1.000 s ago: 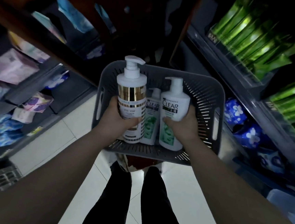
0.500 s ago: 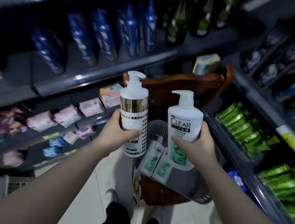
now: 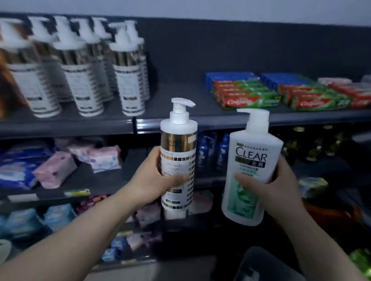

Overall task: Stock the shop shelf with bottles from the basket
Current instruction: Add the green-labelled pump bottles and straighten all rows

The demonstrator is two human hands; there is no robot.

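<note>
Both bottles have come up out of the basket (image 3: 256,265), now at 5 o'clock, and sit level with the top shelf (image 3: 161,103). Our left hand (image 3: 156,178) grips the gold-banded pump bottle (image 3: 178,148). Our right hand (image 3: 275,188) grips the CLEAR shampoo bottle (image 3: 250,168). Matching pump bottles (image 3: 127,79) stand at 10 o'clock, and placement probably follows beside them.

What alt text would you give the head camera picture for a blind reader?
A person in a shop holds two pump bottles: the left hand grips a gold-banded white bottle, the right hand a white and green CLEAR bottle. Matching gold-banded bottles and toothpaste boxes sit on the top shelf; the grey basket is lower right.
</note>
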